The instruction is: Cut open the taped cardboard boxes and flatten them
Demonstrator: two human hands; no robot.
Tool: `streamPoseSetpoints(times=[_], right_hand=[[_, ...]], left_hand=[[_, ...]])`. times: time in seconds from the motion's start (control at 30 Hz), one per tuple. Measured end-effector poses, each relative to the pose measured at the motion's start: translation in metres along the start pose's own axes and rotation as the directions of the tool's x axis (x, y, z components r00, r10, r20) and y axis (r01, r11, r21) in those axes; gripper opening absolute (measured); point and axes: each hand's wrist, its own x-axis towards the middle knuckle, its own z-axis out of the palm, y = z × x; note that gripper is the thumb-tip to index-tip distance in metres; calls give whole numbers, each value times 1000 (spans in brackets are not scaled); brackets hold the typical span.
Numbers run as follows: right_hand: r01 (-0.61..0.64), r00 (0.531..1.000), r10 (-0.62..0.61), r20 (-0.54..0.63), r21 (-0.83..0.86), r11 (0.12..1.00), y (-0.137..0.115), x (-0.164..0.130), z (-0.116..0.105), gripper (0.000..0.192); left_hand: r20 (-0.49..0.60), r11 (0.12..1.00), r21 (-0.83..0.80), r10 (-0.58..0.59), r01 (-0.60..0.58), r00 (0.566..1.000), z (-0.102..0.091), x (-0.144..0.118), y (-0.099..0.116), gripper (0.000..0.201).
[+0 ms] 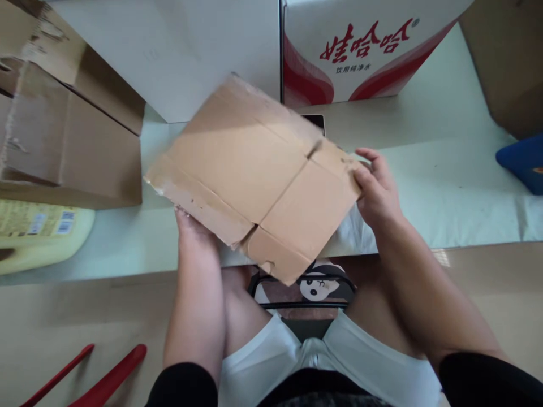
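Note:
A flattened piece of brown cardboard (254, 164) with fold creases and ragged, torn edges is held up, tilted, above the pale green tabletop. Its right corner is pinched by my right hand (379, 183), thumb on the upper face. My left hand (195, 229) supports the lower left edge from beneath, and its fingers are hidden by the cardboard. Behind the sheet, a dark flat object with a light rim (317, 122) shows only in part. Some clear plastic (354, 234) lies under the right side.
At the back stand a plain white box (178, 51) and a white-and-red carton (360, 56). On the left are an open brown box (97, 147) and a yellow jug (46, 232). A blue object (524, 164) lies far right. Red legs (114, 376) show on the floor.

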Motion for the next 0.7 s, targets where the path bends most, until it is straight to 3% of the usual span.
streamPoseSetpoints(times=[0.1,0.2,0.3,0.4,0.43,0.5,0.53,0.63,0.7], right_hand=[[-148,987,137,81,151,977,1,-3,10,68],[-252,955,223,196,135,958,0,-7,19,64],[-225,970,206,131,152,962,1,-7,21,55],[-163,986,158,44,163,973,4,-5,17,54],[-160,987,156,39,157,974,5,-5,15,56],[-178,982,167,90,126,976,7,-8,13,62],[-187,976,173,130,105,977,8,-10,13,64],[-208,968,193,163,79,975,10,-15,17,65],[-221,975,216,54,121,968,8,-15,18,62]], left_hand=[[-57,996,-39,83,-85,995,6,6,1,49],[-59,993,-23,116,-118,991,13,4,6,48],[-63,987,-92,128,-134,990,15,-3,17,43],[58,987,-149,75,-66,996,14,-5,23,57],[51,988,-130,94,-87,994,13,-3,22,55],[-124,985,-42,161,-168,979,10,3,17,25],[-165,986,-26,160,-167,973,8,7,14,26],[-188,985,-73,143,-159,972,4,14,10,21],[-185,981,-164,69,-100,980,6,14,16,20]])
